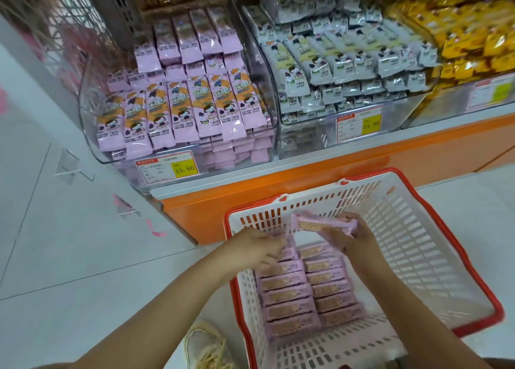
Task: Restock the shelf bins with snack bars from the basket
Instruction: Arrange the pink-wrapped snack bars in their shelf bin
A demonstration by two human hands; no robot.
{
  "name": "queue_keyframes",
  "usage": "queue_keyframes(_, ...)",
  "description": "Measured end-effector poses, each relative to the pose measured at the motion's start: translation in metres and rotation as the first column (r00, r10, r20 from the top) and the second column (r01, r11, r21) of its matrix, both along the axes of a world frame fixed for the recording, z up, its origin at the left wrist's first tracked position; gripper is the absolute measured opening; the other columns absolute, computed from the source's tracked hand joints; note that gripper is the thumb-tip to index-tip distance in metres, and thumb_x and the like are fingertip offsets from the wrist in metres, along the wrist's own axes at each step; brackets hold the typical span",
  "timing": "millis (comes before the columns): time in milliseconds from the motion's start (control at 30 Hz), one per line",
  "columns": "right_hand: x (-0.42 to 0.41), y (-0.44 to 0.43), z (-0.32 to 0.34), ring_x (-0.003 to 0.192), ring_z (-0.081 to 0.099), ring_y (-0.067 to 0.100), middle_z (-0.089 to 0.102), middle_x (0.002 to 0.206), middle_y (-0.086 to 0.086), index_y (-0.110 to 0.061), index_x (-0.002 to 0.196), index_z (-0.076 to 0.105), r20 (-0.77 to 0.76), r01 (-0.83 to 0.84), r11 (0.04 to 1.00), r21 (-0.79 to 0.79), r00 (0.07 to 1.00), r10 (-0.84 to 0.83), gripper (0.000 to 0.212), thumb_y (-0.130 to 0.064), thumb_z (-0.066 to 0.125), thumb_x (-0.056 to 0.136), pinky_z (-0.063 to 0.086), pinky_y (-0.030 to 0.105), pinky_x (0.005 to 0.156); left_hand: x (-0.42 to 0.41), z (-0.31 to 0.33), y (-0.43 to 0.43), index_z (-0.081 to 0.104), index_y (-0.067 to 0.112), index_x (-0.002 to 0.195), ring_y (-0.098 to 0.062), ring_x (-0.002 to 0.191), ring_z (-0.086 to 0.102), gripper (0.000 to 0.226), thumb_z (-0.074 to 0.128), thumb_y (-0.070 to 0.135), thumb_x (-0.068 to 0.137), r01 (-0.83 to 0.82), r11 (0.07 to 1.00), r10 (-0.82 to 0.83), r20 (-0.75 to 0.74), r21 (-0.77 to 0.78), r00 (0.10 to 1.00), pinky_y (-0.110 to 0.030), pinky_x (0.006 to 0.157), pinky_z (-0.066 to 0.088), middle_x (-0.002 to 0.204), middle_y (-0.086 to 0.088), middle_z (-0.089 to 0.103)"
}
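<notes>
Right grip (354, 237) pinches a glossy pink oblong bar (324, 225); left grip (259, 251), hold unclear, touches stacked bars (287, 296) in lattice basket (404, 243).

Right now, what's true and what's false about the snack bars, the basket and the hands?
1. The right hand holds a pink bar over the basket. True.
2. The basket is blue. False: it is white with a red rim.
3. The left hand touches the bars lying in the basket. True.
4. The left bin holds yellow packs. False: it holds pink bars; the yellow packs are far right.
</notes>
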State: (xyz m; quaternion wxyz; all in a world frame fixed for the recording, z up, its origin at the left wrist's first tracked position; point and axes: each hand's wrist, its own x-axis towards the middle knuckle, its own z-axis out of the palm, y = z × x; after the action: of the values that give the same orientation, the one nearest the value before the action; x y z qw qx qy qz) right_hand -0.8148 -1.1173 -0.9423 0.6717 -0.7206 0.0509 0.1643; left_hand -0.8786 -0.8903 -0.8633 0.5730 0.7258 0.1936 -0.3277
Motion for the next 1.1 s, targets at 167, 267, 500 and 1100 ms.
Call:
queue_keyframes(167, -0.032, 0.039, 0.086, 0.102, 0.063, 0.012, 0.065, 0.11, -0.01, -0.024, 0.104, 0.057, 0.384, -0.172, 0.985, 0.003, 0.91, 0.158, 0.04, -0.004, 0.077, 0.076, 0.052, 0.026, 0.082, -0.003, 0.037, -0.017, 0.061, 0.007, 0.111, -0.025, 0.096, 0.069, 0.051, 0.066, 0.041, 0.073, -0.401, 0.777, 0.368, -0.165, -0.486, 0.915, -0.033, 0.087, 0.055, 0.107, -0.017, 0.068)
queue_keyframes(267, -0.043, 0.053, 0.12, 0.124, 0.052, 0.012, 0.054, 0.133, -0.011, -0.026, 0.108, 0.056, 0.597, -0.241, 0.966, -0.098, 0.762, 0.25, 0.041, -0.008, 0.078, 0.078, 0.046, 0.024, 0.094, -0.006, 0.064, -0.016, 0.067, 0.007, 0.096, -0.021, 0.077, 0.069, 0.033, 0.065, 0.027, 0.07, -0.488, 0.584, 0.519, -0.164, -0.648, 0.839, -0.03, 0.073, 0.059, 0.087, -0.014, 0.071)
queue_keyframes(500, -0.049, 0.07, 0.152, 0.122, 0.054, 0.013, 0.054, 0.133, -0.006, -0.019, 0.114, 0.061, 0.575, -0.342, 0.934, 0.103, 0.787, 0.224, 0.029, -0.038, 0.057, 0.092, 0.051, 0.024, 0.088, -0.01, 0.097, 0.005, 0.065, 0.003, 0.097, -0.018, 0.065, 0.067, 0.029, 0.06, 0.01, 0.069, -0.441, 0.518, 0.577, -0.082, -0.733, 0.813, -0.029, 0.064, 0.057, 0.084, -0.013, 0.07)
queue_keyframes(1100, -0.038, 0.094, 0.185, 0.097, 0.066, 0.014, 0.07, 0.107, -0.007, -0.023, 0.111, 0.063, 0.42, -0.324, 0.941, 0.099, 0.871, 0.256, 0.04, 0.005, 0.067, 0.083, 0.057, 0.03, 0.075, -0.014, 0.111, 0.016, 0.063, -0.008, 0.114, -0.038, 0.107, 0.054, 0.052, 0.052, -0.007, 0.063, -0.172, 0.433, 0.563, 0.116, -0.885, 0.819, -0.05, 0.101, 0.038, 0.124, -0.032, 0.055)
